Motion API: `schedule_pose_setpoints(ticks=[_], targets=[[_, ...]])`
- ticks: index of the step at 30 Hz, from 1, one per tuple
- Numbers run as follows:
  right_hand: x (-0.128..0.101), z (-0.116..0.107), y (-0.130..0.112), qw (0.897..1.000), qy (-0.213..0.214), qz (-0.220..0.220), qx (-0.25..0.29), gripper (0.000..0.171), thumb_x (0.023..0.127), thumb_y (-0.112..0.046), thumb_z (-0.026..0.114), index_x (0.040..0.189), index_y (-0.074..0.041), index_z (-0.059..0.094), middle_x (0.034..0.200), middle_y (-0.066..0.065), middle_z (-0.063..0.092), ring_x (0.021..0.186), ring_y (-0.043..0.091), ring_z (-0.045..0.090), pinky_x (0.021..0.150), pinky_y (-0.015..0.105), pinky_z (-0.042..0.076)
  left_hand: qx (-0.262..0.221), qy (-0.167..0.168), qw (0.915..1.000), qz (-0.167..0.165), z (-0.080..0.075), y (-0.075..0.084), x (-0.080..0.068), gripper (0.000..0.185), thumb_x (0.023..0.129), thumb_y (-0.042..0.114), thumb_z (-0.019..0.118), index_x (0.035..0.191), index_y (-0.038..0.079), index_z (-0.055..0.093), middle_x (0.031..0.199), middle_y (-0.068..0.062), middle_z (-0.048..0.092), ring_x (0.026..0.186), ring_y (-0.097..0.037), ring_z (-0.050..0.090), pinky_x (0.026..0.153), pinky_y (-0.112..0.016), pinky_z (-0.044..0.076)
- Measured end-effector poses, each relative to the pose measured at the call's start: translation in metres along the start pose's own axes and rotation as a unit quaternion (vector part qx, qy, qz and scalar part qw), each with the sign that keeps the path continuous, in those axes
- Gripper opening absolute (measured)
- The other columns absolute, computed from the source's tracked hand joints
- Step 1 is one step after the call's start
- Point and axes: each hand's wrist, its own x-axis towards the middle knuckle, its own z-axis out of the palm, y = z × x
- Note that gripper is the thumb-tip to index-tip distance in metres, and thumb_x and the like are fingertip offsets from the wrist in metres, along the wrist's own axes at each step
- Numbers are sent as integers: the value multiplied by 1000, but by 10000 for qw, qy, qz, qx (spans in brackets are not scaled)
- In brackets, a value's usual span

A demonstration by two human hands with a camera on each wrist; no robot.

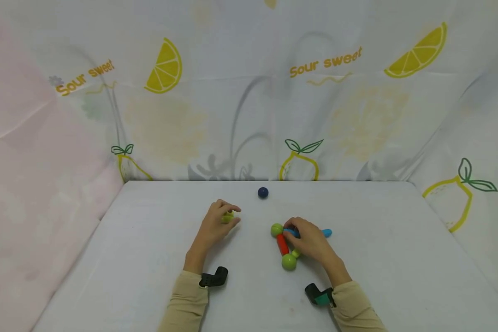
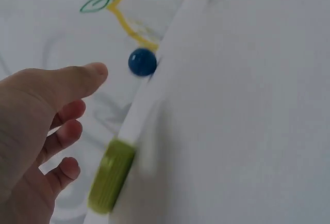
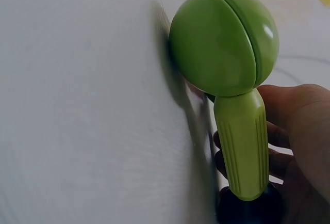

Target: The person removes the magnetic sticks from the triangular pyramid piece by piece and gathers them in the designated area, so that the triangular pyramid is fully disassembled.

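My left hand curves loosely over a short green rod, thumb and fingers parted. In the left wrist view, the ribbed green rod lies on the table just beyond the fingertips. My right hand pinches a blue rod between thumb and fingers. This rod belongs to a joined toy shape with a green ball, a red rod, a second green ball and a yellow-green rod. A dark ball sits at that rod's other end, partly hidden from the head view.
A dark blue ball lies near the far edge of the white table. Behind the table hangs a lemon-print cloth. Each wrist wears a black camera, the left one and the right one.
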Motion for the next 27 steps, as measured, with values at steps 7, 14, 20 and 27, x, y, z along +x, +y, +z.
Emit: schedule_pose_setpoints(ticks=[7, 14, 20, 27], targets=[[1, 3, 2, 9998, 146, -149, -55, 15, 90, -21, 64, 102, -12, 64, 98, 0, 65, 89, 15, 61, 83, 38, 50, -516, -1572, 9843, 614, 39, 48, 8, 33, 94, 18, 59, 126, 11, 57, 122, -6, 59, 111, -21, 53, 96, -37, 45], [2, 5, 4, 9991, 242, -309, -140, 16, 90, -21, 63, 103, -12, 64, 100, 2, 66, 92, 18, 63, 83, 40, 51, -663, -1965, 9765, 583, 56, 54, 2, 37, 97, 16, 53, 134, 14, 51, 130, -2, 58, 122, -19, 51, 103, -40, 40], [2, 4, 2, 9990, 256, -319, -165, 16, 91, -22, 63, 103, -12, 65, 97, 1, 65, 89, 16, 62, 81, 38, 51, -922, -1668, 9787, 769, 59, 48, 2, 34, 95, 13, 55, 129, 12, 54, 124, -3, 61, 119, -17, 54, 102, -36, 42], [2, 4, 4, 9988, 399, -180, -231, 15, 91, -22, 62, 103, -13, 64, 99, 2, 65, 89, 17, 62, 81, 39, 51, -980, -1653, 9793, 637, 52, 47, 4, 33, 92, 10, 60, 125, 9, 57, 117, -5, 62, 107, -16, 57, 93, -32, 47]])
